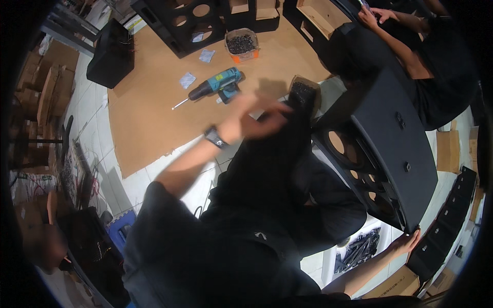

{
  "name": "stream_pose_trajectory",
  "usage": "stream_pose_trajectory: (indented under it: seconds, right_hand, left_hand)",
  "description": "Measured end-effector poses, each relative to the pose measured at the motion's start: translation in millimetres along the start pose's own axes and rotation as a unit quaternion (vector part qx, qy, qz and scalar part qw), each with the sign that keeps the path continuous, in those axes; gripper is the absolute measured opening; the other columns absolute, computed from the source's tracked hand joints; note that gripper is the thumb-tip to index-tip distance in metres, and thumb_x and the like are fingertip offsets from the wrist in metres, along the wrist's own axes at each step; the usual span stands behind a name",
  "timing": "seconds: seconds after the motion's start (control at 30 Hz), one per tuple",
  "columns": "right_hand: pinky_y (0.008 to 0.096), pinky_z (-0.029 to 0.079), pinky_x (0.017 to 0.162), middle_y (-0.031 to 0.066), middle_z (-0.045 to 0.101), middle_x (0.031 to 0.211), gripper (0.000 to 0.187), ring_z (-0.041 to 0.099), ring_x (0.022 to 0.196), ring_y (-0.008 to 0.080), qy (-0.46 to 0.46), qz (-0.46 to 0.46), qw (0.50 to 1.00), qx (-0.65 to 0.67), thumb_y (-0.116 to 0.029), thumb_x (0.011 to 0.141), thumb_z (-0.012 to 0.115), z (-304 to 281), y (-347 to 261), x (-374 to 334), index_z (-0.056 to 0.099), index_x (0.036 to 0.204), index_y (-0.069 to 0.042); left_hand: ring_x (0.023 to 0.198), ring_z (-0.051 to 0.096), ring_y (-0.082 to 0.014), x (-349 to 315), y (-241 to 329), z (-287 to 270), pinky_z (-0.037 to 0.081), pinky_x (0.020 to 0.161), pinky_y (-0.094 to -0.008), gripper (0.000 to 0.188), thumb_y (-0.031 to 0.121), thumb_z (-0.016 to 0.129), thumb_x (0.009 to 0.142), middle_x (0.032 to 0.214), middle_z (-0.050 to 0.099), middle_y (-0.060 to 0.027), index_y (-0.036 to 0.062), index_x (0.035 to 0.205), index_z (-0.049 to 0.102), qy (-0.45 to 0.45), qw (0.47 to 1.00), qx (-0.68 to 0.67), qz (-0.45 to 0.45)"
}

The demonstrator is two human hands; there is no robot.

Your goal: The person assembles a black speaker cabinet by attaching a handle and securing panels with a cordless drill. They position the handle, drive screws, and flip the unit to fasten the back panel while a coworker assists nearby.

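Note:
My left hand (262, 117), with a dark watch on its wrist, is over my lap and smeared by motion, so its fingers do not show clearly. Just beyond it is an open bag (314, 88) of small black screws. A blue-green cordless drill (218, 83) with a long bit lies on the brown cardboard sheet (149, 128). At my right, a black speaker cabinet (405, 138) with round cut-outs stands tilted against my leg. My right hand (408, 242) grips its lower near corner, with the fingertips on the edge.
A tub (245, 57) of black screws and small white packets (187, 79) sit on the cardboard. More black cabinets (110, 56) stand around it. Below the tilted cabinet is a white bin (328, 267) of black parts. Another person (436, 66) sits at the far right, holding a phone.

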State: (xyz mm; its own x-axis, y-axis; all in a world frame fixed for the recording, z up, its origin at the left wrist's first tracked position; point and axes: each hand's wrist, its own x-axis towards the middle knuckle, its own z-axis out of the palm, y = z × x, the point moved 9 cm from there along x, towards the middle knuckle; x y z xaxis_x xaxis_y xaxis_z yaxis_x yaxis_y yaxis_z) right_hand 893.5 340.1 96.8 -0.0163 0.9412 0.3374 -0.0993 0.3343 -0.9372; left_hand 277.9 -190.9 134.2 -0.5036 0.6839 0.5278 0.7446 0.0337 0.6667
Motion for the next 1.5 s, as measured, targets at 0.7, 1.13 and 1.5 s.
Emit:
stream_pose_trajectory:
  seconds: [0.7,1.13,1.5]
  right_hand:
    - [0.0340,0.049,0.100,0.0090,0.070,0.119,0.059,0.064,0.112,0.0181,-0.056,0.053,0.993,0.085,-0.041,0.107,0.057,67,-38,-25,0.053,0.147,0.002]
    - [0.0325,0.044,0.101,0.0071,0.066,0.126,0.066,0.058,0.108,0.0161,-0.124,0.061,0.990,-0.019,-0.053,0.109,0.048,83,-52,-4,0.052,0.151,-0.003]
    - [0.0316,0.050,0.101,0.0103,0.069,0.131,0.050,0.065,0.116,0.0180,-0.174,-0.238,0.933,-0.207,-0.032,0.105,0.065,195,-227,-23,0.057,0.148,-0.006]
  left_hand:
    - [0.105,0.074,-0.0371,-84,-226,-93,0.058,0.089,-0.0470,0.062,0.035,0.091,0.074,0.112,0.077,-0.0181,0.0102,0.126,0.069,-0.078,0.868,0.300,-0.387]
    - [0.098,0.075,-0.0272,-52,-131,-117,0.057,0.086,-0.0374,0.055,0.013,0.088,0.078,0.107,0.077,-0.0188,-0.0011,0.127,0.068,0.024,0.940,0.201,-0.275]
    - [0.108,0.062,-0.0152,68,80,-170,0.048,0.101,-0.0320,0.056,0.005,0.087,0.083,0.119,0.070,-0.0094,-0.0065,0.132,0.063,0.083,0.967,0.219,-0.105]
